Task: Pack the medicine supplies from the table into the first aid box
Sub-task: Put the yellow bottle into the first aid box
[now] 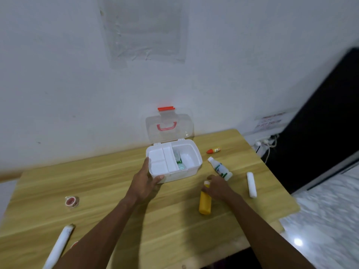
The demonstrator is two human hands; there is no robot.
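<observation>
Nearest, long white roll (58, 247) is left untouched at near-left table edge. White plastic first aid box (196, 164), clear lid raised, is steadied at its near-left corner by left hand (144, 183), fingers curled round the wall. Yellow plastic bottle (205, 202), lying flat, is gripped near the cap by right hand (218, 186). Best lifted clear of the rim and laid in the open right compartment. No label can be read.

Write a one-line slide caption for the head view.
Left hand holds the open first aid box by its corner while the right hand grips the orange bottle lying on the wooden table.
</observation>
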